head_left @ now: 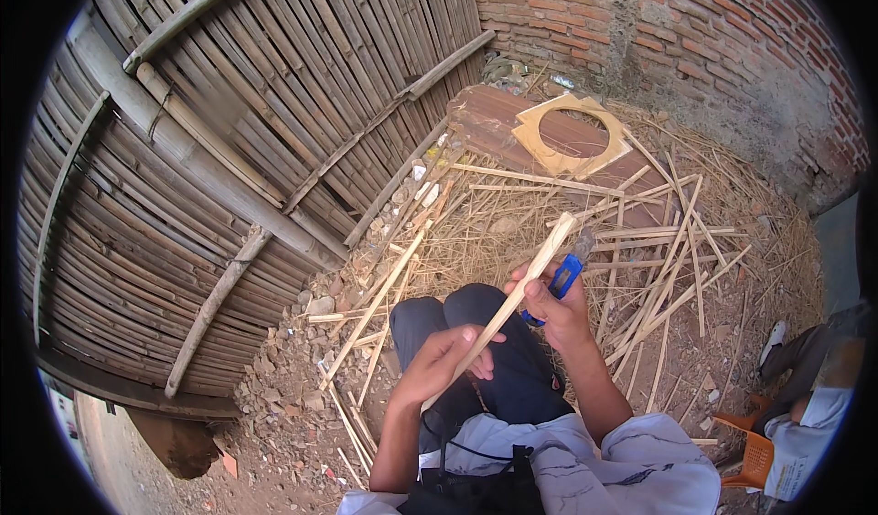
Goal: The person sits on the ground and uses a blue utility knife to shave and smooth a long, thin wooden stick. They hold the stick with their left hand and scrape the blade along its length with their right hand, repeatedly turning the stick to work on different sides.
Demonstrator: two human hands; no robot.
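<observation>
A pale strip of split bamboo or wood (500,318) slants across my lap, its upper end pointing away from me and to the right. My left hand (437,359) is closed around its lower part, thumb on top. In my right hand (562,314) is a blue utility knife (567,275) with its blade end pointing up and away. The fingers of that hand also press against the strip near its upper part. The blade stands beside the strip, and I cannot tell whether the two touch.
Several pale strips (677,277) lie crossed on straw at the right, others (380,305) at the left. Farther off, a board with a round hole (526,140) rests on brown sheeting (485,117). A bamboo wall (238,131) and brick wall (695,39) surround this. Another person (805,378) sits at the right.
</observation>
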